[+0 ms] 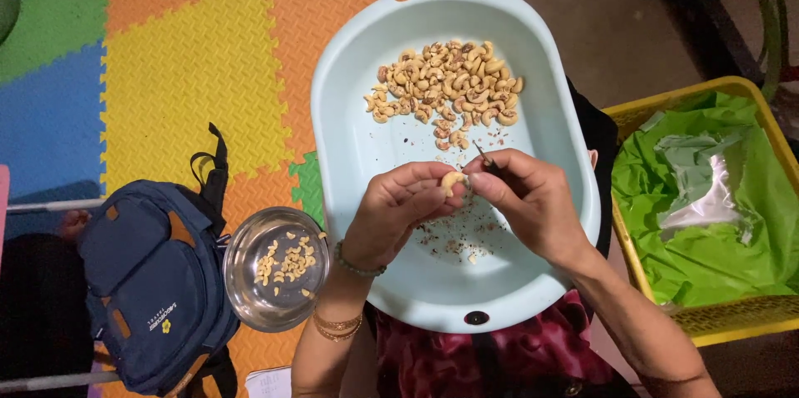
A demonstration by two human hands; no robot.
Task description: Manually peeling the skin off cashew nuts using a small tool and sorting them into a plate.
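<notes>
Pinching one pale curved cashew kernel (452, 182) over the pale blue oval plastic tub (349, 140), the left hand (399, 206) grips it in its fingertips. The right hand (528, 202) is closed on what seems a thin dark pick (483, 156), touching the kernel. Peeled kernels sit in a round steel bowl (250, 281) beside the tub.

Inside the pale blue oval plastic tub (349, 140), the heap of unpeeled cashew nuts (445, 86) fills the far end, while the near end, strewn only with thin skin flakes (454, 241), lies open. The round steel bowl (275, 269) and dark blue backpack (154, 281) crowd the tub's left near edge. A yellow crate lined with green plastic (707, 206) blocks its right edge.
</notes>
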